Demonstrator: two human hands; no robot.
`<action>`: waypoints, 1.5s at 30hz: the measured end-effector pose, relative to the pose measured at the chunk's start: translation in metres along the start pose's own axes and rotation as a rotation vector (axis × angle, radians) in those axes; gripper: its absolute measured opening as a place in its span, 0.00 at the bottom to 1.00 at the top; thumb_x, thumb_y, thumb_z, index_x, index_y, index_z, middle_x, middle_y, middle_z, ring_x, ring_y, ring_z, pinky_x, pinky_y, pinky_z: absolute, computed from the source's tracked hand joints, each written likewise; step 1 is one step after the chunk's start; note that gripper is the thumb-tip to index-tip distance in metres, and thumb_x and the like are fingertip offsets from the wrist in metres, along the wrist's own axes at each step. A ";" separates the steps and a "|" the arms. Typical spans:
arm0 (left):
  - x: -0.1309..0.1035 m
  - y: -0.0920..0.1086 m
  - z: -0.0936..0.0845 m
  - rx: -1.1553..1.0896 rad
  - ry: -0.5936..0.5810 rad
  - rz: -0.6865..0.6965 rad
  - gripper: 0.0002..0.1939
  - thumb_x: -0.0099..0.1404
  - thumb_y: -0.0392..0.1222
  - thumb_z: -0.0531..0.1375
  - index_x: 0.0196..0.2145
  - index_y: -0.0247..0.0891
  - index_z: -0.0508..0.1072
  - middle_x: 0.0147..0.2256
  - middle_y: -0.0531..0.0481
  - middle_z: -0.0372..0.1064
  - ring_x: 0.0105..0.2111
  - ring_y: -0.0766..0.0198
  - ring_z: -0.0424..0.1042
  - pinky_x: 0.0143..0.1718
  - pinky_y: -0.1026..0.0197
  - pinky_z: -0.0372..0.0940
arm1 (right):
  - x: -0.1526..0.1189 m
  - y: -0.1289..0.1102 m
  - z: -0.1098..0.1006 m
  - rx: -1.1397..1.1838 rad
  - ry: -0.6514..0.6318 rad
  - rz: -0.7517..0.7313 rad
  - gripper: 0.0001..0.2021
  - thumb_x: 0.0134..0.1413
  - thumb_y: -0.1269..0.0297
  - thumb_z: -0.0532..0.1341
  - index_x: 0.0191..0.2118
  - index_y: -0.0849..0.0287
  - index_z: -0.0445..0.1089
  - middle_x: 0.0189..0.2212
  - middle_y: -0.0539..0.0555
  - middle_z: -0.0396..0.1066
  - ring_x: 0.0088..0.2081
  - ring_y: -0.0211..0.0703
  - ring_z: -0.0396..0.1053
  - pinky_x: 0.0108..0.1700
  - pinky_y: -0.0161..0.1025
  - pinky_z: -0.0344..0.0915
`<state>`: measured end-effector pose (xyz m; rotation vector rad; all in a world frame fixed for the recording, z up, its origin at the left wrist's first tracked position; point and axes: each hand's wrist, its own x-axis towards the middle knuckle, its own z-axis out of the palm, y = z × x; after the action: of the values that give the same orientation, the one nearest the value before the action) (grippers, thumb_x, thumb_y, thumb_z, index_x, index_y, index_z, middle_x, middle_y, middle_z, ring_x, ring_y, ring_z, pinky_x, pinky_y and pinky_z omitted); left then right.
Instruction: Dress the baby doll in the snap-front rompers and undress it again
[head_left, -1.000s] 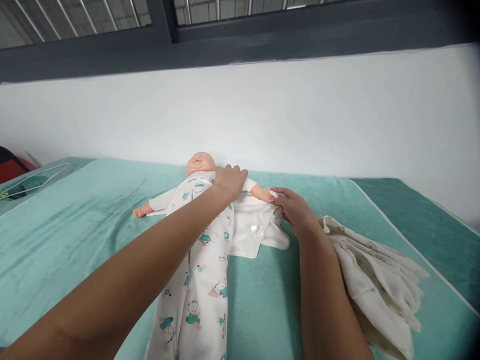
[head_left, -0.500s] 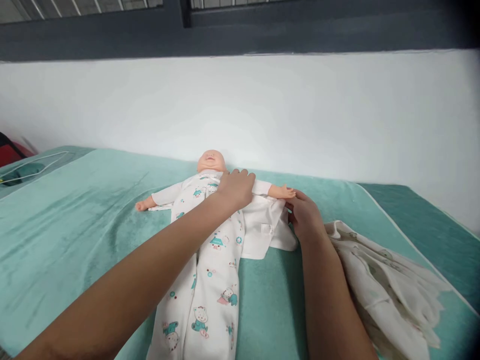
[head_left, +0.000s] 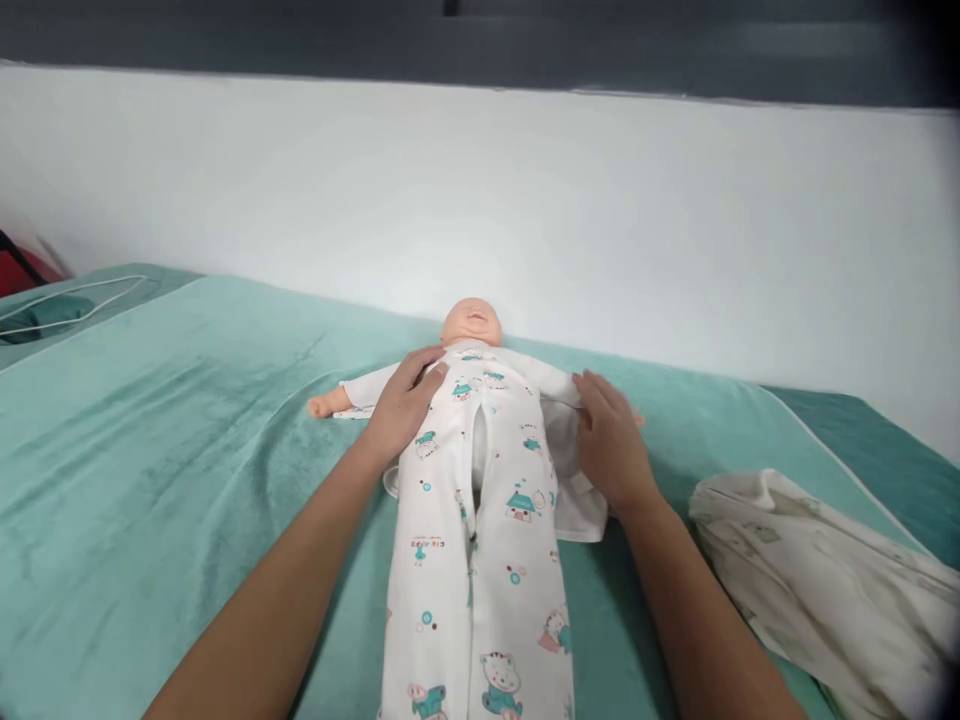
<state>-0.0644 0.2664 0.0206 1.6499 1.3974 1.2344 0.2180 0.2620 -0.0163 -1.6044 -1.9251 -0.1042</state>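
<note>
A baby doll (head_left: 472, 322) lies face up on the teal sheet, dressed in a white printed garment (head_left: 514, 450) that is parted down the middle. My left hand (head_left: 409, 395) rests at the left edge of its chest, thumb and forefinger apart. Over the doll's right-side sleeve (head_left: 551, 378) is my right hand (head_left: 611, 435), its fingers extended and covering the cuff; the doll's fingertips show just beyond. Beneath that sleeve, plain white cloth (head_left: 581, 515) spreads out. The other doll arm (head_left: 330, 402) stretches left with its hand bare.
A crumpled whitish cloth (head_left: 825, 575) lies at the right on the teal sheet (head_left: 187, 450). Behind the doll stands a white wall (head_left: 480, 190). A thin white cord (head_left: 97, 308) and a red item (head_left: 16, 272) are at the far left.
My left hand has moved from the doll's right-side shoulder to the left side of its chest. My right hand now covers the sleeve end instead of touching the doll's hand. The view has shifted.
</note>
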 end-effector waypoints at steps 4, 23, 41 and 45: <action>0.000 -0.002 -0.003 -0.056 -0.037 0.007 0.17 0.71 0.48 0.52 0.55 0.45 0.68 0.61 0.49 0.65 0.61 0.61 0.64 0.63 0.57 0.58 | -0.003 -0.010 0.007 0.072 -0.081 -0.015 0.35 0.49 0.76 0.51 0.66 0.58 0.60 0.68 0.59 0.56 0.70 0.55 0.48 0.70 0.61 0.47; -0.011 0.001 0.014 0.566 0.121 0.596 0.11 0.74 0.45 0.50 0.35 0.40 0.66 0.37 0.44 0.70 0.41 0.54 0.64 0.45 0.52 0.62 | 0.025 -0.082 0.002 0.612 -0.118 -0.121 0.26 0.49 0.45 0.68 0.50 0.51 0.65 0.64 0.59 0.55 0.68 0.55 0.50 0.68 0.55 0.47; -0.017 -0.015 0.022 0.702 0.272 0.688 0.24 0.74 0.57 0.45 0.32 0.38 0.69 0.22 0.49 0.69 0.23 0.61 0.69 0.25 0.59 0.50 | 0.011 -0.090 0.003 0.458 0.106 -0.115 0.24 0.54 0.49 0.66 0.21 0.55 0.54 0.20 0.46 0.54 0.29 0.40 0.56 0.32 0.40 0.54; -0.018 -0.018 0.020 0.654 0.300 0.669 0.24 0.73 0.57 0.49 0.28 0.38 0.69 0.18 0.51 0.68 0.19 0.65 0.66 0.24 0.60 0.46 | 0.008 -0.084 0.001 0.429 0.040 -0.035 0.26 0.54 0.47 0.64 0.19 0.56 0.52 0.18 0.45 0.51 0.26 0.37 0.51 0.31 0.39 0.51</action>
<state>-0.0523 0.2553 -0.0066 2.6216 1.5949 1.5254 0.1409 0.2476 0.0143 -1.2724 -1.7954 0.2454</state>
